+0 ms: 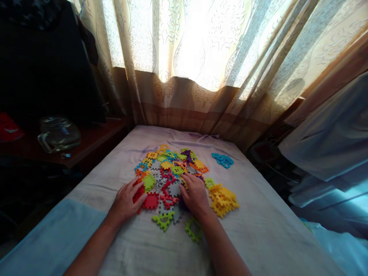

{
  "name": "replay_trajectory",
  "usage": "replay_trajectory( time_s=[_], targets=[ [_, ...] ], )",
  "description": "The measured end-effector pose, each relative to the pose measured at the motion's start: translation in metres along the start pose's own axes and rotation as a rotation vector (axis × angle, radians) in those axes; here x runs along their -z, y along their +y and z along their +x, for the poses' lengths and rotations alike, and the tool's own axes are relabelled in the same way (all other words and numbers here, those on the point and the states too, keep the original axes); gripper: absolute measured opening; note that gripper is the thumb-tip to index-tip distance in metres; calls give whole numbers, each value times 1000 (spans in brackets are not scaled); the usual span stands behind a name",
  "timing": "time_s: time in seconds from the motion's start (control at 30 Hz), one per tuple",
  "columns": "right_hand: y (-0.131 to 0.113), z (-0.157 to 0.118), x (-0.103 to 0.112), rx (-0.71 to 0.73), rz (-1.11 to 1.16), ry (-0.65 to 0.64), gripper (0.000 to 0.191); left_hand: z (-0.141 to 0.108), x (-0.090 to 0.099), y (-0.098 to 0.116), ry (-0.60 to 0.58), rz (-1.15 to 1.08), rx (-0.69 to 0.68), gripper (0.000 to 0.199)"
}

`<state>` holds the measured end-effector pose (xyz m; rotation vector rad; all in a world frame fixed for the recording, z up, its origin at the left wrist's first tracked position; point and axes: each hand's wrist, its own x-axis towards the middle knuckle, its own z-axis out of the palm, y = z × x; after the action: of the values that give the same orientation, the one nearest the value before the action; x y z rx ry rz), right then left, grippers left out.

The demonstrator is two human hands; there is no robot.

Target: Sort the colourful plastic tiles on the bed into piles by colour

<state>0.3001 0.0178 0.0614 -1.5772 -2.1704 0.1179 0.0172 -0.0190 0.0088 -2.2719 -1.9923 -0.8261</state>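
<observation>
Many flat toothed plastic pieces in mixed colours lie heaped on a cloth-covered surface. My left hand (126, 201) rests at the heap's left edge with its fingers apart, touching a red piece (151, 201) beside a lime piece (148, 183). On the heap's right side lies my right hand (195, 193), fingers bent down over grey and purple pieces; what its fingertips hold, if anything, is hidden. Right of that hand is a pile of yellow pieces (223, 200). A separate blue group (222, 160) sits farther back. Two green pieces, one a frame (193, 229), lie nearest me.
The pale sheet (247, 245) covers the surface, with a light blue cloth (66, 226) at the left. A glass jug (59, 134) stands on a dark red side table (94, 140). Curtains (178, 99) hang behind, and garments (330, 126) hang at the right.
</observation>
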Motion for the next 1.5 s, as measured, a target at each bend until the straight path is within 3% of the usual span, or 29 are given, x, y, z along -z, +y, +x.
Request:
replay_trajectory(
  time_s=[0.17,0.3,0.43,0.6,0.97,1.1,1.2,1.3,1.5],
  targets=[
    [-34,-2,-16,124,36,-135,41,-1,-1,0,17,4,-8,50],
    [-40,-7,-25,257,115,-137,33,-1,-2,0,31,1,-25,50],
    [-26,10,-20,143,49,-76,30,0,-2,0,29,5,-31,49],
    [-18,41,-6,25,-93,-183,27,-1,-2,1,23,11,-23,49],
    [-42,71,2,43,-258,-359,52,0,0,0,10,11,-22,49],
    [-39,81,0,41,-158,-297,33,-1,-2,-3,30,19,-29,48],
    [-28,89,-5,-81,59,-171,20,-1,-5,-6,40,25,-39,49],
    [-1,101,-7,-227,278,-20,16,-2,-8,-11,65,32,-54,49],
    [99,122,15,-442,277,167,19,-3,-15,-22,94,66,-96,47]
  ],
)
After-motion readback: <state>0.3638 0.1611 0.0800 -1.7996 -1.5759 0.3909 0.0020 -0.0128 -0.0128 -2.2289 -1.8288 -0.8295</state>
